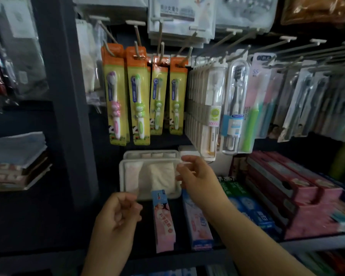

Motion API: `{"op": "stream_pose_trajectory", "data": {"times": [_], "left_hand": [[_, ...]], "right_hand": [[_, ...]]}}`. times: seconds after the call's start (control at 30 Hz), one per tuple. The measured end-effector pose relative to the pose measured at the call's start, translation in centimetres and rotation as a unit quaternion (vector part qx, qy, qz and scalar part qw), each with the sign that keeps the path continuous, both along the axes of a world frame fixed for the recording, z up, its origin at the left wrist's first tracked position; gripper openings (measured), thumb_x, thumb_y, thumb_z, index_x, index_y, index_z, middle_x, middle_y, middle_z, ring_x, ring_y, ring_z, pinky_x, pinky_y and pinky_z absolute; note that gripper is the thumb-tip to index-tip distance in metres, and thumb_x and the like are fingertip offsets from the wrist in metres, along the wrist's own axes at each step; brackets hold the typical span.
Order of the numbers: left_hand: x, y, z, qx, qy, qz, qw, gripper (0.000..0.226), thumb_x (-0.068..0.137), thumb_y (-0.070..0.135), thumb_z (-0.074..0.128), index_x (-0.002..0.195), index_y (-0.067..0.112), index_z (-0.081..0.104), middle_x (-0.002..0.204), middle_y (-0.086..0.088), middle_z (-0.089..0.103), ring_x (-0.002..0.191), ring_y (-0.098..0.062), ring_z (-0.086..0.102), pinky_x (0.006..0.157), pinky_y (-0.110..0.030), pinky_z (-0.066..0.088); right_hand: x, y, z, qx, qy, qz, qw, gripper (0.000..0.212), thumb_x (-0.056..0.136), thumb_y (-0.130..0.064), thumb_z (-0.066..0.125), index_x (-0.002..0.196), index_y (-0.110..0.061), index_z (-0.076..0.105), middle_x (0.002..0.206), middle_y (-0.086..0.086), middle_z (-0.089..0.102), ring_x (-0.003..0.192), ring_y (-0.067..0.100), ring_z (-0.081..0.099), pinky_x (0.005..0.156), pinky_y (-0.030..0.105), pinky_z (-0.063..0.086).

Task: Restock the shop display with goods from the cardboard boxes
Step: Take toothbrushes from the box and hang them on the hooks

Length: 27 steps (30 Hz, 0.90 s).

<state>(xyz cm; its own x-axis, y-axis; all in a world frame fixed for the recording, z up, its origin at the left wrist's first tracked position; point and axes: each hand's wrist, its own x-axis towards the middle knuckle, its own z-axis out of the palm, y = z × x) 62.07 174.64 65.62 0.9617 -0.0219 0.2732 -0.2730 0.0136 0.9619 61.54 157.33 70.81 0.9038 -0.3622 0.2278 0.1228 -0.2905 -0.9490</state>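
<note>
Two bare hands are up in front of a dark shop display [72, 120], and neither one has anything in it as far as I can see. Biggest thing here is that display itself — rows of pegs up top, a shelf [317, 241] underneath. Off to the right on the shelf sits a stack of red and pink boxes [299, 198], with blue-and-green toothpaste boxes [251, 212] just beside them on their left.

Hanging above are the toothbrush packs: a long row of white and clear ones [213, 108] running to the right, and four orange-and-yellow kids' toothbrush cards [139, 96] on the left pegs, one with a pink brush, the rest green.

Below those cards there's a white tray [127, 162] at the back of the shelf holding pale folded cloth-looking bundles — can't tell exactly what they are. A pink kids' toothpaste box [163, 220] lies in front of the tray, with a pale blue-and-pink box [199, 224] right next to it.

The right hand [197, 176] is at the tray's right edge, fingers loosely bent, thumb and fingertips close together but holding nothing. The left hand [118, 216] hangs lower, just left of the pink box, fingers curled loosely and empty.
</note>
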Motion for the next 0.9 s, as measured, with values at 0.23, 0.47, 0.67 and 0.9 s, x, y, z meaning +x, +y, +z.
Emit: {"op": "stream_pose_trajectory", "data": {"times": [0.23,0.47,0.67,0.9], "left_hand": [[0.0,0.2,0.4,-0.007,0.001,-0.002,1.0,0.008,0.088,0.002,0.061,0.087,0.009,0.062,0.076,-0.008,0.067,0.057,-0.005,0.061,0.061,-0.021,0.051],[1.8,0.6,0.3,-0.034,0.029,0.05,0.998,0.022,0.085,-0.01,0.059,0.078,0.011,0.059,0.059,0.006,0.066,0.059,-0.026,0.058,0.065,-0.04,0.048],[1.6,1.0,1.4,-0.04,0.029,0.027,0.998,0.019,0.084,-0.01,0.062,0.078,0.008,0.06,0.062,-0.01,0.065,0.055,-0.024,0.059,0.065,-0.037,0.045],[2.5,0.6,1.6,-0.045,0.07,0.032,0.996,0.021,0.083,-0.016,0.057,0.076,0.004,0.058,0.061,-0.016,0.061,0.058,-0.033,0.057,0.072,-0.042,0.045]], "right_hand": [[3.5,0.3,4.8,-0.243,-0.081,-0.071,0.964,0.05,0.096,-0.023,0.054,0.143,-0.021,0.035,0.142,0.002,0.042,0.117,0.014,0.052,0.088,0.018,0.037],[11.4,1.5,10.5,-0.206,-0.142,-0.128,0.96,0.07,0.093,-0.01,0.055,0.151,-0.017,0.016,0.157,0.011,0.011,0.142,0.029,0.026,0.114,0.041,0.032],[15.1,0.9,11.9,-0.105,-0.081,-0.162,0.978,0.088,0.093,-0.018,0.059,0.153,-0.014,-0.004,0.159,0.01,0.013,0.142,0.03,0.026,0.113,0.041,0.03],[16.3,-0.7,11.5,-0.05,-0.058,-0.209,0.975,0.043,0.09,-0.033,0.065,0.12,-0.009,0.044,0.124,0.014,0.058,0.11,0.034,0.059,0.091,0.045,0.052]]}}
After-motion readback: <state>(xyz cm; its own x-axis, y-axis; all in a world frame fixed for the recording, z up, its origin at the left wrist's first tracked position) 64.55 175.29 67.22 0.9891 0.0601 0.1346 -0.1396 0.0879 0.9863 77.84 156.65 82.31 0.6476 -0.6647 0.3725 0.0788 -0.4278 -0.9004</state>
